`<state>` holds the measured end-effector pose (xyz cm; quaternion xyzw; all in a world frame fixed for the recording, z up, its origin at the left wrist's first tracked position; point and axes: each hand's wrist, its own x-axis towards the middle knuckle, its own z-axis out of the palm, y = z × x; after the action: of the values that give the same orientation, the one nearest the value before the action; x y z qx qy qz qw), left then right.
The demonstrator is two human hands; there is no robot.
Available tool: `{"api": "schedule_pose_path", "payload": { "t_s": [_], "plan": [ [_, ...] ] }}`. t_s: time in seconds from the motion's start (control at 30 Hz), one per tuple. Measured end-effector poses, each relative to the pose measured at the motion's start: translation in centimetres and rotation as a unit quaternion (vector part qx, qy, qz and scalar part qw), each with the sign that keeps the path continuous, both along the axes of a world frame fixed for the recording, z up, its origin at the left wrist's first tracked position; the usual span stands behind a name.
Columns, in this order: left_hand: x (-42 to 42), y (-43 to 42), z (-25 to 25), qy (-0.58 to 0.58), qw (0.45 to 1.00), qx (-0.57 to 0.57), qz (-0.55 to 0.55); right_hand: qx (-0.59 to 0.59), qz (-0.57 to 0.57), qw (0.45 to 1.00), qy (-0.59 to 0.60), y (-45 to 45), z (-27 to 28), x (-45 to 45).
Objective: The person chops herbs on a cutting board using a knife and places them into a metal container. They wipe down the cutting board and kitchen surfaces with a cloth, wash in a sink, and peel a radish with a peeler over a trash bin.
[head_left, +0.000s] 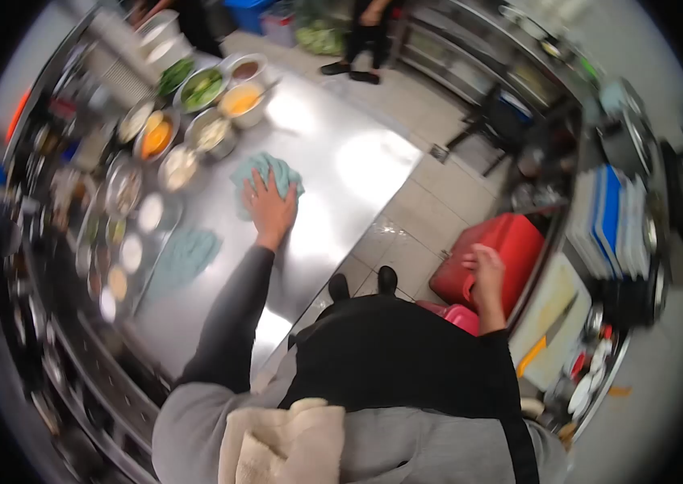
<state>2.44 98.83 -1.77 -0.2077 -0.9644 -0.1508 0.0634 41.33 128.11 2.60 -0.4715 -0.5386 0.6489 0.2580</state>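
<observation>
My left hand [273, 211] presses down on a bunched light green cloth [289, 173] on the steel table [349, 173]. Its fingers are spread over the cloth, with folds gathered beneath and around them. Nearer to me, a second, blue-green cloth [185, 256] lies flat at the left side of the table. My right hand [486, 278] hangs at my right side, in front of a red plastic container [482, 234] as I see it. The fingers there are loosely half curled, slightly blurred, and nothing shows in them.
Bowls of chopped food [200, 89] and tubs of yellow and orange contents [242, 101] line the table's far left. A knife [547, 335] lies on a cutting board [539, 310] at right. Coloured boards [611, 218] stand upright behind it. Another person's legs [361, 52] are beyond the table.
</observation>
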Motion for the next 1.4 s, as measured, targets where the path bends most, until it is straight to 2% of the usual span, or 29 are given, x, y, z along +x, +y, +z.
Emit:
{"api": "schedule_pose_path", "payload": {
  "t_s": [0.07,0.1,0.13,0.17,0.2,0.23,0.27,0.3,0.33,0.37,0.4,0.43,0.47,0.5,0.57,0.6,0.63,0.7,0.73,0.77,0.83,0.9,0.97,1.03,1.13,1.2,1.27,1.3,1.4],
  "plan": [
    [2.7,4.7,-0.8,-0.045,0.982,0.033,-0.180,0.014,0.089,0.994,-0.057,-2.0,-5.0,0.6],
    [4.4,7.7,-1.0,-0.084,0.950,0.052,-0.296,-0.069,0.111,0.990,-0.057,-4.2,-3.4,-0.3],
    [6.5,10.8,-0.5,-0.241,0.890,0.147,-0.357,-0.141,0.156,0.977,-0.033,-4.8,-4.4,-0.9],
    [9.1,13.6,0.2,-0.401,0.794,0.212,-0.405,-0.237,0.140,0.961,-0.033,-5.9,-1.8,-2.1],
    [12.3,16.0,1.1,-0.413,0.765,0.226,-0.439,-0.355,0.084,0.931,0.026,-5.4,-2.7,-2.4],
    [15.6,17.2,1.9,-0.427,0.740,0.239,-0.463,-0.497,-0.109,0.858,0.072,-4.9,-1.8,-3.9],
    [19.6,18.0,1.4,-0.332,0.743,0.220,-0.538,-0.436,-0.086,0.823,0.354,-4.6,-1.0,-4.4],
    [23.1,18.6,1.0,-0.232,0.742,0.207,-0.594,-0.421,-0.111,0.819,0.373,-4.0,0.6,-2.6],
    [24.9,19.7,2.8,-0.405,0.660,0.318,-0.547,-0.386,-0.142,0.830,0.377,-3.5,2.6,-1.5],
    [24.5,21.0,3.8,-0.403,0.651,0.306,-0.566,-0.352,-0.169,0.839,0.380,-3.0,4.3,-0.9],
    [23.6,22.9,4.7,-0.414,0.638,0.250,-0.600,-0.385,-0.046,0.818,0.426,-3.0,5.4,2.5],
    [22.7,24.9,5.0,-0.425,0.620,0.194,-0.630,-0.373,-0.056,0.817,0.436,-3.1,7.4,4.3],
    [22.4,26.5,3.7,-0.378,0.650,0.196,-0.630,-0.318,-0.028,0.875,0.363,-3.8,10.0,6.1],
    [21.8,27.6,3.3,-0.452,0.647,0.184,-0.585,-0.263,0.000,0.923,0.283,-3.9,11.3,8.4],
    [21.2,29.2,2.3,-0.591,0.618,0.210,-0.474,0.035,-0.035,0.994,0.095,-2.8,11.5,14.6],
    [21.0,29.6,1.7,-0.653,0.591,0.249,-0.403,0.172,-0.102,0.979,-0.031,-2.0,8.9,17.6],
    [20.5,29.9,1.6,-0.652,0.591,0.245,-0.408,0.237,-0.188,0.940,-0.159,-1.8,7.7,20.5],
    [19.5,31.2,1.7,-0.827,0.453,0.192,-0.272,0.267,-0.299,0.843,-0.359,-1.1,4.1,26.0],
    [20.0,31.9,1.8,-0.842,0.432,0.218,-0.240,0.271,-0.329,0.798,-0.425,-1.1,2.8,27.9],
    [21.0,32.9,2.4,-0.842,0.434,0.213,-0.239,0.266,-0.330,0.800,-0.425,-0.8,1.8,29.0],
    [23.6,36.1,4.5,-0.849,0.379,0.270,-0.250,0.280,-0.374,0.751,-0.467,-0.4,0.2,29.9],
    [25.9,40.9,6.0,-0.864,0.367,0.260,-0.226,0.258,-0.382,0.762,-0.455,0.3,-1.5,30.5],
    [28.9,46.4,7.7,-0.850,0.391,0.147,-0.321,0.235,-0.392,0.768,-0.448,1.0,-2.0,31.4],
    [33.5,51.3,8.8,-0.790,0.462,0.104,-0.389,0.187,-0.435,0.774,-0.421,0.5,-1.3,30.9],
    [41.6,57.7,9.7,-0.696,0.496,0.033,-0.517,0.133,-0.475,0.785,-0.374,-2.9,-0.3,29.8],
    [48.0,61.9,7.5,-0.605,0.521,0.080,-0.596,0.081,-0.524,0.776,-0.342,-6.3,-0.5,27.6],
    [54.7,66.8,3.4,-0.517,0.522,0.129,-0.666,0.116,-0.600,0.768,-0.190,-8.3,2.0,23.7],
    [58.0,68.8,2.3,-0.481,0.516,0.143,-0.694,0.107,-0.599,0.755,-0.244,-9.6,2.7,22.0],
    [63.5,71.5,1.4,-0.396,0.443,0.000,-0.804,0.041,-0.674,0.683,-0.277,-10.5,4.7,15.6]
  ]
}}
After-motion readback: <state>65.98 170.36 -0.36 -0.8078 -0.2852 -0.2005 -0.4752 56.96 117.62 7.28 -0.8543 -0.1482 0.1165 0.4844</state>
